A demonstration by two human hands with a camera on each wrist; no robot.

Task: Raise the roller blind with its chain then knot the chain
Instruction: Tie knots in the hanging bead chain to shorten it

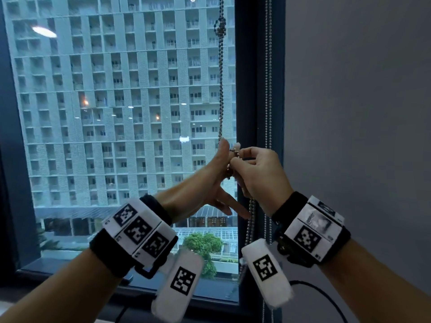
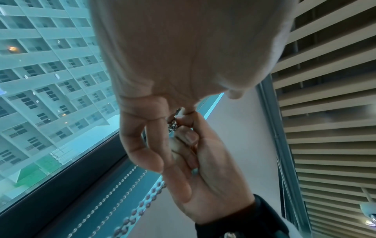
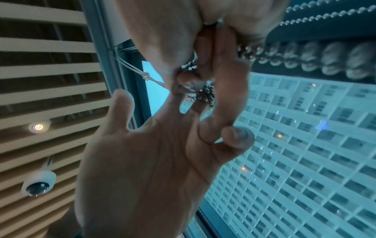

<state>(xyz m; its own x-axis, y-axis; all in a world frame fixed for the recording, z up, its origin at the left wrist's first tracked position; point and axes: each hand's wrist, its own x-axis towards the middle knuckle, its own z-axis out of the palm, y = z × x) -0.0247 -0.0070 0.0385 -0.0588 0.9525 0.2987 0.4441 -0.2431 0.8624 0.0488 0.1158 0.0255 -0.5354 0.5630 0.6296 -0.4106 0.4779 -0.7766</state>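
The metal bead chain [image 1: 220, 89] hangs in front of the window glass, with a knot [image 1: 220, 25] high up. It runs down into both hands at the window's right edge. My right hand [image 1: 256, 173] pinches a small bunched loop of chain [image 3: 205, 95] between thumb and curled fingers. My left hand [image 1: 210, 173] is turned palm to the right, thumb up and away from the chain. Its fingers are mostly straight, with index and middle tips [image 3: 195, 104] poked into the loop. The rest of the chain [image 1: 250, 217] hangs doubled below the right hand. The blind itself is out of view.
A second pair of thin chains [image 1: 268, 89] hangs along the dark window frame [image 1: 247, 89]. A grey wall [image 1: 349, 113] is on the right, and the sill [image 1: 70, 269] runs below the glass. A black cable [image 1: 326, 297] loops low right. Overhead are ceiling slats [image 3: 40, 64] and a dome camera [image 3: 38, 182].
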